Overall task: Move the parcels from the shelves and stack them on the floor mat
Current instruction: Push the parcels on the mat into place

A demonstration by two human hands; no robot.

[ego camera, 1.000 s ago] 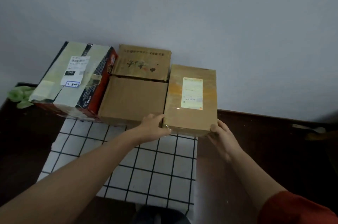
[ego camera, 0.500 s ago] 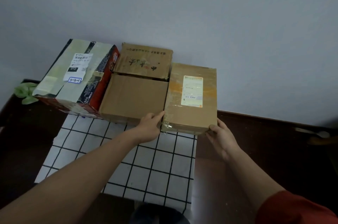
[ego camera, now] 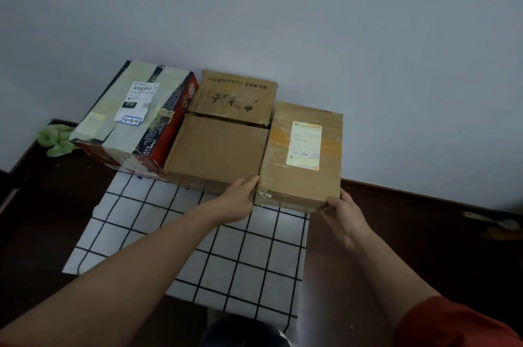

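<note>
Centrally, the left hand (ego camera: 240, 199) and right hand (ego camera: 343, 215) each grip a near corner of the sealed, labelled parcel (ego camera: 301, 154) at the checked mat's (ego camera: 226, 261) right edge, touching a plain box (ego camera: 218, 151). Bare mat lies nearer; dark floor (ego camera: 424, 233) opens rightward.

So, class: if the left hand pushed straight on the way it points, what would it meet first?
Probably the plain brown box, which sits beside the labelled parcel that the left hand holds; depth there is unclear.
</note>
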